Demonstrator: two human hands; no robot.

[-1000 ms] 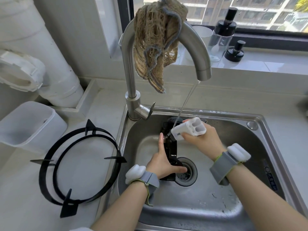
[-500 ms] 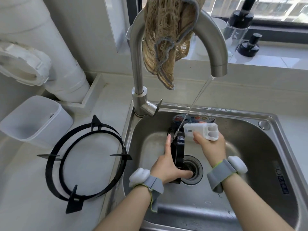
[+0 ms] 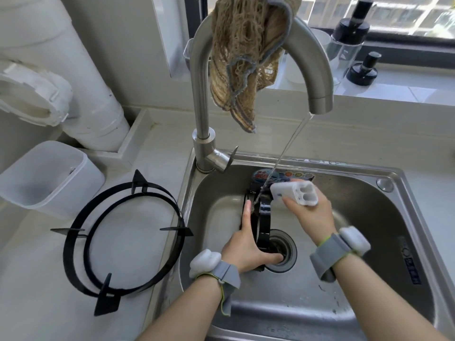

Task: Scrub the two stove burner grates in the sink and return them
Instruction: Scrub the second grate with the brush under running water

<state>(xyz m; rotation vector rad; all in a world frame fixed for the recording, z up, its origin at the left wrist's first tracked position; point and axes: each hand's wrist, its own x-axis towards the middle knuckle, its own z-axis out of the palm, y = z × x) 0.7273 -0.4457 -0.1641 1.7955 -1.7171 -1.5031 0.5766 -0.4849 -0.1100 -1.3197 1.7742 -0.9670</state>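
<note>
Still scrubbing: one burner grate (image 3: 263,226) stands on edge in the sink (image 3: 381,230), while the second grate (image 3: 73,242) lies flat on the counter (image 3: 37,279) beside it.
The left hand (image 3: 246,249) grips the upright grate over the drain (image 3: 286,244). The right hand (image 3: 311,219) has its fingers curled round a white brush (image 3: 294,194) at the grate's top, under the faucet's (image 3: 200,82) water stream (image 3: 290,143). Both grips match half a second ago.

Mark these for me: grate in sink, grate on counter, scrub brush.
grate in sink (image 3: 264,225): head view, middle of the black band.
grate on counter (image 3: 105,301): head view, nearest prong.
scrub brush (image 3: 286,193): head view, white handle.
</note>
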